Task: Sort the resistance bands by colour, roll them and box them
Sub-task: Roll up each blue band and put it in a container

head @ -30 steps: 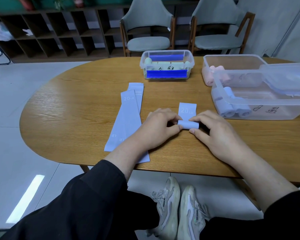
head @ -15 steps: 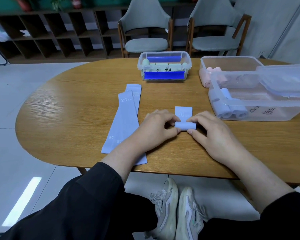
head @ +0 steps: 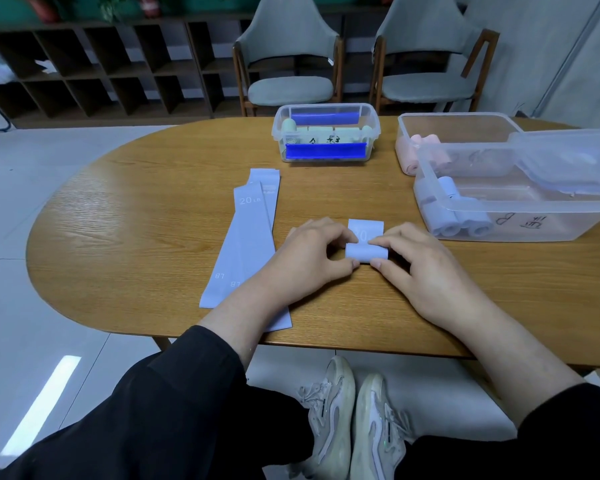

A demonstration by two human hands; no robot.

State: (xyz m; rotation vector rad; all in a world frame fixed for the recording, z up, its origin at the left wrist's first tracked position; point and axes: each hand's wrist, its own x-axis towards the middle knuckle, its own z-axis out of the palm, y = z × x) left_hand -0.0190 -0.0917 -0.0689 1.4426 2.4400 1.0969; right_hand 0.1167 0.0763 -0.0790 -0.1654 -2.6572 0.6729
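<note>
1. On the worktop [head: 153,237] you've nearly finished rolling one lilac band [head: 366,251]; only a short tail is flat.
2. Near box [head: 499,233] already holds lilac rolls; the box behind, pink ones.
3. Flat lilac bands [head: 250,244] left of you are unrolled.
4. Left hand [head: 309,258] and right hand [head: 426,271] pinch the roll's ends, roll between them.

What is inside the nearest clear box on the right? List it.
The nearest clear box holds rolled lilac bands stacked at its left end. A loose clear lid lies across its top, and the frosted wall blurs the rest, so any other contents cannot be made out.
</note>
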